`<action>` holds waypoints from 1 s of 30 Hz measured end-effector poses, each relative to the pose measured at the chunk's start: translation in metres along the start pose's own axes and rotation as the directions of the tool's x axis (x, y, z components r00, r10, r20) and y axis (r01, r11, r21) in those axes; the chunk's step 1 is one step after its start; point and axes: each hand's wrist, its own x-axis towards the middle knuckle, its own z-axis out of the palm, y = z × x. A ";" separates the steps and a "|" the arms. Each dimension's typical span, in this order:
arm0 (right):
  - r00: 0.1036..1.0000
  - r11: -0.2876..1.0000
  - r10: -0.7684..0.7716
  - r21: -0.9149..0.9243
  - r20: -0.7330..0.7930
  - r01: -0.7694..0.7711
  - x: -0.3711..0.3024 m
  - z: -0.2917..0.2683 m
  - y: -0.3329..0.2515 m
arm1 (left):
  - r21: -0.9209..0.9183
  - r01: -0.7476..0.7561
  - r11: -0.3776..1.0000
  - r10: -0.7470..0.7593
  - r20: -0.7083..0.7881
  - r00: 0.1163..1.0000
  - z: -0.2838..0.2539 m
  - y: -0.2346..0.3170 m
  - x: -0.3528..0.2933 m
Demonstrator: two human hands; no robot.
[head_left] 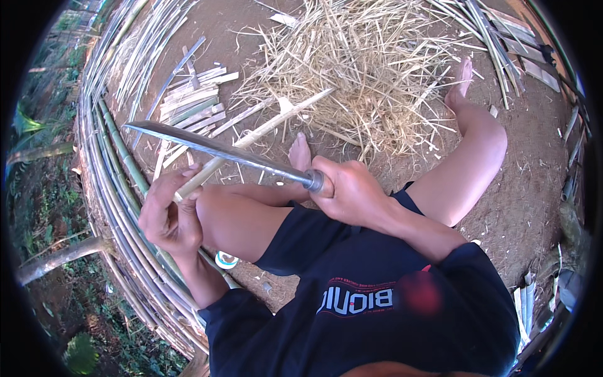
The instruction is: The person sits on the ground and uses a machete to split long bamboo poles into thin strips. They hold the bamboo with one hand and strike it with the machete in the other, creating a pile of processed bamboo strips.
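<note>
My right hand (352, 188) is closed round the wooden handle of a machete (220, 151). Its long blade points left and slightly away from me, passing over a pale split bamboo strip (270, 129). My left hand (173, 210) grips the near end of that strip between thumb and fingers. The strip slants away to the upper right, its far end over the edge of a shavings heap. The blade crosses the strip a short way beyond my left fingers; whether the two touch I cannot tell.
A big heap of bamboo shavings (352, 69) lies ahead between my feet. Cut bamboo pieces (195, 103) are stacked on the ground to its left. Long bamboo poles (125, 157) line the left side, with greenery beyond. A white round object (226, 259) sits by my left knee.
</note>
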 end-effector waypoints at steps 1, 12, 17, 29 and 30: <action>1.000 1.000 0.007 -0.016 0.002 -0.007 0.000 -0.002 -0.007 | 0.035 -0.047 0.998 0.046 0.027 0.999 0.000 0.002 -0.001; 0.998 0.996 -0.061 -0.064 0.011 0.062 -0.002 -0.010 -0.008 | 0.158 -0.156 0.975 0.137 0.125 0.983 -0.003 0.016 -0.015; 0.996 0.996 0.085 -0.038 -0.026 -0.086 0.005 -0.008 0.028 | 0.079 -0.061 0.995 0.051 0.120 0.991 -0.001 0.017 -0.013; 0.992 0.986 0.123 -0.111 0.014 -0.121 0.005 -0.014 0.043 | 0.104 -0.130 0.986 0.117 0.129 0.985 0.002 0.020 -0.015; 0.996 0.991 0.087 -0.103 0.006 -0.086 0.000 -0.013 0.030 | 0.102 -0.135 0.986 0.121 0.127 0.984 0.000 0.022 -0.017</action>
